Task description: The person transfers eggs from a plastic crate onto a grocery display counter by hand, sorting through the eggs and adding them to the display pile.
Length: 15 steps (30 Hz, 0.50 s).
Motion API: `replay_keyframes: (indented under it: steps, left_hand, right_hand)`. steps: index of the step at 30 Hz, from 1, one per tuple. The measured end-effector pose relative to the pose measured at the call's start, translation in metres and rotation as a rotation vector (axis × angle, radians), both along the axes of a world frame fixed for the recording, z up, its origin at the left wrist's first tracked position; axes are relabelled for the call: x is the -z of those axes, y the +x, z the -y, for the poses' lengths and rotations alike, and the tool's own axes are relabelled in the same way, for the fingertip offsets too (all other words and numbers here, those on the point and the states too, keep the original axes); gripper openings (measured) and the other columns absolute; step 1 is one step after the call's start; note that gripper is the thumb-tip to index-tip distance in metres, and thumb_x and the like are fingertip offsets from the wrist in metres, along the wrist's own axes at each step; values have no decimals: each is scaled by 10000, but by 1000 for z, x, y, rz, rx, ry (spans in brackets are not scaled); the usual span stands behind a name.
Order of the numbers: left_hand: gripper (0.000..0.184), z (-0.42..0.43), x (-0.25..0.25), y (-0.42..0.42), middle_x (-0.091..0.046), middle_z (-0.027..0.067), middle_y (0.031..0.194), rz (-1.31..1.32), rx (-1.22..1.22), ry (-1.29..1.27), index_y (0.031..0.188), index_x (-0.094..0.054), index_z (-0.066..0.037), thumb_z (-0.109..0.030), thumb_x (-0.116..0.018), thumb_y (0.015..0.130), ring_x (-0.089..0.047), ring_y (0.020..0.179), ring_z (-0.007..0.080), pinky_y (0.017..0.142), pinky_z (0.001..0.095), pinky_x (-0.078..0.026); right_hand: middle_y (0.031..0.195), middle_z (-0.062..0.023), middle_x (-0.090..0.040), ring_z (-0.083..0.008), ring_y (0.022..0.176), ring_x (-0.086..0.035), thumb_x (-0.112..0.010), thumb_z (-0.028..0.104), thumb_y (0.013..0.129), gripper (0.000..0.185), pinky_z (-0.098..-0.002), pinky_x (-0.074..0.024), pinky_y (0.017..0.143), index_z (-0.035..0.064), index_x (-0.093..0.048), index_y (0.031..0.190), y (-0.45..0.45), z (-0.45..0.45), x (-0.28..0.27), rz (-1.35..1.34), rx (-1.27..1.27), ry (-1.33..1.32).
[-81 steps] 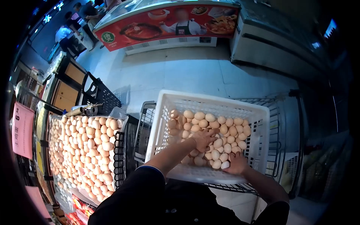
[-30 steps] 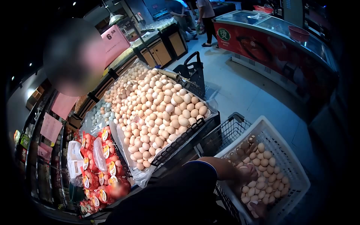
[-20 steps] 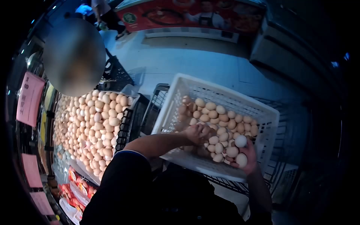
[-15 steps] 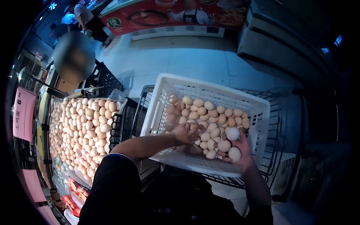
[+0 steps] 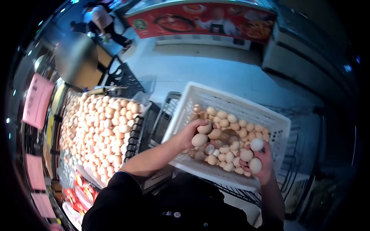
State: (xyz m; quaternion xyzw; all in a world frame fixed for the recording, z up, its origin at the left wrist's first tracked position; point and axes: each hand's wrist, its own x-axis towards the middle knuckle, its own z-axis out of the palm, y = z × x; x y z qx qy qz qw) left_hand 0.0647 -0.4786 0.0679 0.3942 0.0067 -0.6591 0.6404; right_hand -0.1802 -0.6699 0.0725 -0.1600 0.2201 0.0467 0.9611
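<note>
A white plastic basket (image 5: 227, 178) holds many brown and pale eggs (image 5: 231, 146). Over its left part, my left hand (image 5: 189, 134) is closed around eggs, with a tan egg (image 5: 204, 128) above a paler egg (image 5: 199, 139); another egg lies by the fingertips, and I cannot tell whether it is held. At the basket's right side, my right hand (image 5: 266, 161) has its fingers curled round several eggs, a whitish egg (image 5: 256, 144) uppermost and two cream ones below. The undersides of the held eggs are hidden by the fingers.
The basket rests on a dark wire cart (image 5: 295, 134). To the left stands a large heap of eggs (image 5: 104, 131) in a display with a black rim and pink signs (image 5: 37, 102). A black crate (image 5: 123, 79), a red-fronted counter (image 5: 200, 21) and people (image 5: 104, 23) are farther off.
My left hand has risen from among the eggs and now shows eggs in its grasp. My right hand keeps its eggs. The whole view has shifted, moving the basket rightward in it.
</note>
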Motion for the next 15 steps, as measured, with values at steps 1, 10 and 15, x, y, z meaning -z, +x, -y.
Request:
replay_keyframes:
  steps: [1,10,15]
  left_hand:
    - [422,-11,-9,0,-608,185,1011,-193,-69,-212,1089,-567,-25,-371,-513,853,-631,758,321,533,392,-495]
    - [496,-136,-60,8,-447,246,1269,-226,-426,-691,1116,-563,-39,-405,-589,782,-556,885,384,630,386,-526]
    - [470,-314,-61,24,-535,185,1141,368,-889,-342,1138,-525,-33,-372,-588,820,-614,854,299,659,355,-531]
  right_hand:
    - [1024,-264,-559,-323,680,-516,-320,517,935,520,-348,-394,428,58,-529,1061,8,-1,-4,-23,-25,-22]
    - [947,-173,-594,-271,712,-579,-364,504,946,521,-354,-465,452,40,-525,1116,122,-58,-69,-60,-377,-326]
    - [988,-160,-556,-284,811,-601,-543,383,914,408,-415,-508,623,64,-527,1168,231,-164,-57,189,-720,-908]
